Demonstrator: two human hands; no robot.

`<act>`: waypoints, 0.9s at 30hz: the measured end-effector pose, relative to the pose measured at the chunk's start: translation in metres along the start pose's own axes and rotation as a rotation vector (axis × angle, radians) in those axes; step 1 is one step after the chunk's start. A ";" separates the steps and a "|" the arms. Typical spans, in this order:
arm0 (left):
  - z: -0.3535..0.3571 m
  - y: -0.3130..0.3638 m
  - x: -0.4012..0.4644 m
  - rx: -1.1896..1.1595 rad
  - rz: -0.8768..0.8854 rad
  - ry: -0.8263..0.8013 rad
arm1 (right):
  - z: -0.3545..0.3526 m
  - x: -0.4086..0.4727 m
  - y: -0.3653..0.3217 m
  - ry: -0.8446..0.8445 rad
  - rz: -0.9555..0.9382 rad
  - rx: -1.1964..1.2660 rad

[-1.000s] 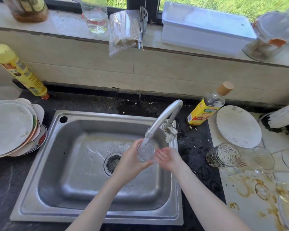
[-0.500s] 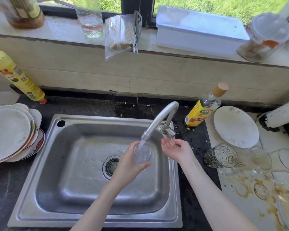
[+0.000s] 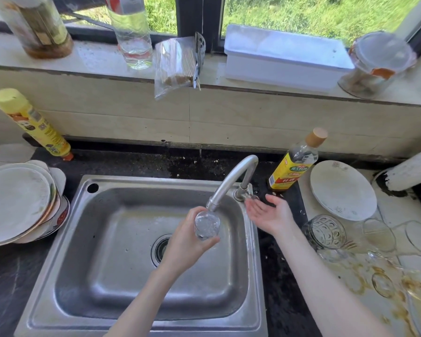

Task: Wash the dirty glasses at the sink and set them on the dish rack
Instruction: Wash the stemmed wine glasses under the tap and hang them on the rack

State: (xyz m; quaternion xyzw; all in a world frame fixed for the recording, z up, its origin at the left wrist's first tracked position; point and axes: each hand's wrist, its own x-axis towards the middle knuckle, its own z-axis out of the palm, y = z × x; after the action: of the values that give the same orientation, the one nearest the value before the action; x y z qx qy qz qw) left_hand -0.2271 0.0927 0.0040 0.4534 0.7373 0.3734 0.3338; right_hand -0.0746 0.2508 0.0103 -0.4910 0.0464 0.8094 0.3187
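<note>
- Left hand (image 3: 185,246) grips a small glass (image 3: 207,225) under the faucet (image 3: 231,181) spout, over the sink (image 3: 107,263) (near its right rim).
- Right hand (image 3: 270,214), fingers spread and empty, hovers beside the faucet base.
- Dirty glasses (image 3: 326,233) lie on the tabletop's right edge.

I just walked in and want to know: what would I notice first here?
A left hand holds a small clear glass under the curved metal tap above the steel sink. The right hand is open beside the tap. Stained empty glasses crowd the right counter.
</note>
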 end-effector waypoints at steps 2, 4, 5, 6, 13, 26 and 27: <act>0.002 -0.005 0.000 0.007 0.010 0.037 | -0.009 -0.007 0.017 0.025 -0.018 -0.237; 0.003 -0.009 -0.001 0.010 0.021 0.062 | -0.022 -0.012 0.039 0.039 0.068 -0.484; 0.004 -0.010 -0.002 0.004 0.027 0.069 | -0.029 -0.016 0.050 0.040 0.142 -0.599; 0.004 -0.011 -0.002 -0.010 0.033 0.074 | -0.035 -0.020 0.060 0.034 0.219 -0.699; 0.016 -0.012 -0.014 -0.206 0.085 0.064 | -0.029 -0.017 0.100 0.001 0.310 -0.562; 0.033 -0.034 -0.027 -0.009 -0.081 -0.039 | -0.024 -0.035 0.089 0.010 -0.426 -0.743; 0.032 -0.033 -0.028 0.050 -0.081 -0.072 | -0.025 -0.039 0.090 0.002 -0.510 -0.825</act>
State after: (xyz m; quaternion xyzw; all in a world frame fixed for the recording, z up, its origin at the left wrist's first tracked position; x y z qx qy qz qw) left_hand -0.2042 0.0647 -0.0352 0.4442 0.7517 0.3247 0.3635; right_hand -0.0932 0.1517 0.0078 -0.5728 -0.3999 0.6561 0.2855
